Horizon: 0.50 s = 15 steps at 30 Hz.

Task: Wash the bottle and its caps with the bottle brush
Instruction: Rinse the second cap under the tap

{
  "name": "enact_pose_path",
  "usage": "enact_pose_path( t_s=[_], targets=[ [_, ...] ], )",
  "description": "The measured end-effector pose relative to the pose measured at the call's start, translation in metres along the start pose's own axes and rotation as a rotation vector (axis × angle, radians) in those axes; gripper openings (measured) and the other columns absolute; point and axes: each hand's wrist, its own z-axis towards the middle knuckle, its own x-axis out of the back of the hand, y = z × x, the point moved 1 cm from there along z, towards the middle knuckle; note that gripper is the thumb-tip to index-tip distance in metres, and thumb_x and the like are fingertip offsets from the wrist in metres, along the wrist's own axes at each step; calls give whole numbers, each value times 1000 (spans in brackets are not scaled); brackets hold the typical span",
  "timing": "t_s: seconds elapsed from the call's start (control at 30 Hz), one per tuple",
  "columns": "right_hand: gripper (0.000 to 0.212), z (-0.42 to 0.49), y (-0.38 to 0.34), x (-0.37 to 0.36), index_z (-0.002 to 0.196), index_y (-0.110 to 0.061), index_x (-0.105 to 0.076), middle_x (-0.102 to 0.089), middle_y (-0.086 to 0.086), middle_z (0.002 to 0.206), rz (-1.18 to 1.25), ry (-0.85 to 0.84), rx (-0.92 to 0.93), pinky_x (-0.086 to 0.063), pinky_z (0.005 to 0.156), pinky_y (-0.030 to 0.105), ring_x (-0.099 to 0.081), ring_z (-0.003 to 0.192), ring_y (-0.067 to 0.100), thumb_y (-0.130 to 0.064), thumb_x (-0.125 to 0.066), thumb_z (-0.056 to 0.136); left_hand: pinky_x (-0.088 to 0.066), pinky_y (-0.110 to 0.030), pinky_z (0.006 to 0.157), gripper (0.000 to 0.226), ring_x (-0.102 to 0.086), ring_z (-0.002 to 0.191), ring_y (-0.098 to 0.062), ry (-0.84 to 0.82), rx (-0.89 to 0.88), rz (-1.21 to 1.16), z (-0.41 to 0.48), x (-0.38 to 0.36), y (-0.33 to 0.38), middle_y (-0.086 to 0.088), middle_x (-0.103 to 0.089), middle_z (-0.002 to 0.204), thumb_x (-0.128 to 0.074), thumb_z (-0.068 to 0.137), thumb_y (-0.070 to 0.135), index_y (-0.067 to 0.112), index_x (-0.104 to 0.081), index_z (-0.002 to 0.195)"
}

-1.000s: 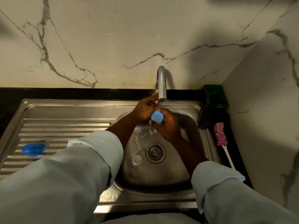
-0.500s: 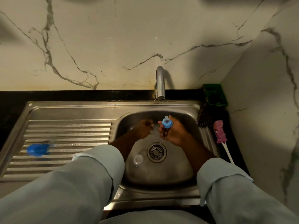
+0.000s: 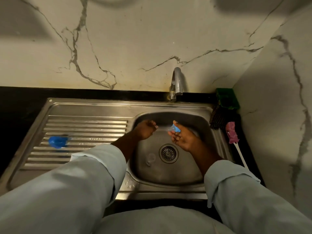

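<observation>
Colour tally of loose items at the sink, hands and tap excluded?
Blue: 2, cap in right hand, blue piece on drainboard
Pink: 1, bottle brush
Green: 1, holder
Clear: 1, clear piece in basin
Dark: 1, scrubber
Total: 6

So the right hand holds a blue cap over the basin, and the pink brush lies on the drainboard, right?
Not quite: the head view shows the brush lying on the dark counter right of the basin, not on the drainboard. The right hand does hold a blue cap over the basin.
</observation>
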Motion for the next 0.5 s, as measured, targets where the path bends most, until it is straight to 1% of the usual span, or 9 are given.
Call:
enact_pose_path(
  t_s=[0.03, 0.1, 0.17, 0.23, 0.3, 0.37, 0.4, 0.43, 0.5],
  targets=[
    [40, -1, 2, -5, 116, -8, -62, -70, 15, 107, 71, -16, -24, -51, 82, 32, -69, 104, 24, -41, -67, 95, -45, -22, 53, 26, -57, 61, -12, 10, -12, -8, -3, 6, -2, -1, -60, 70, -63, 95, -1, 18, -55, 79],
    [38, -1, 7, -19, 106, -6, -59, -65, 13, 98, 247, -37, -98, -50, 78, 34, -67, 102, 29, -43, -53, 101, -43, -18, 49, 28, -59, 53, -4, 17, -4, -36, -11, 21, -9, 7, -62, 61, -61, 95, -5, 17, -55, 79],
    [40, 3, 14, -35, 100, -4, -56, -60, 12, 94, 388, -40, -174, -54, 69, 38, -66, 108, 31, -42, -46, 103, -45, -20, 50, 25, -60, 54, -7, 37, -6, -25, -18, 39, -16, 9, -64, 58, -63, 94, -3, 17, -57, 81],
    [38, 6, 23, -49, 101, -1, -54, -60, 14, 104, 438, -40, -202, -58, 58, 33, -64, 114, 32, -38, -48, 103, -44, -22, 51, 24, -57, 53, -12, 69, -4, -59, -26, 55, -22, 7, -63, 58, -66, 93, -3, 16, -57, 80],
    [35, 7, 35, -68, 107, 2, -54, -59, 18, 119, 446, -59, -197, -60, 53, 33, -65, 107, 34, -33, -54, 103, -45, -23, 52, 20, -55, 53, -16, 107, 18, -23, -35, 76, -29, -2, -64, 65, -71, 91, 5, 17, -59, 81],
    [34, 6, 48, -90, 115, 5, -55, -58, 24, 122, 438, -60, -158, -61, 53, 37, -63, 115, 35, -24, -63, 100, -48, -32, 64, 17, -56, 59, -22, 113, 42, -8, -44, 98, -38, -12, -65, 78, -78, 84, 13, 18, -62, 83],
    [33, 5, 53, -99, 117, 5, -56, -59, 25, 117, 405, -58, -118, -62, 55, 39, -61, 117, 34, -20, -66, 98, -48, -37, 69, 18, -56, 64, -24, 117, 41, -32, -46, 108, -44, -15, -65, 81, -79, 77, 16, 18, -63, 83],
    [30, 6, 60, -110, 115, 4, -58, -59, 24, 110, 351, -57, -81, -63, 59, 40, -61, 114, 33, -18, -68, 97, -46, -39, 72, 19, -57, 68, -26, 136, 27, -37, -50, 120, -49, -15, -65, 81, -79, 73, 18, 18, -63, 82],
    [22, 10, 72, -131, 106, 0, -63, -60, 20, 101, 221, -36, -19, -63, 70, 37, -63, 102, 30, -16, -72, 94, -45, -33, 69, 18, -57, 69, -25, 186, 12, 16, -59, 140, -56, -9, -64, 76, -81, 80, 18, 18, -63, 84]
  ],
)
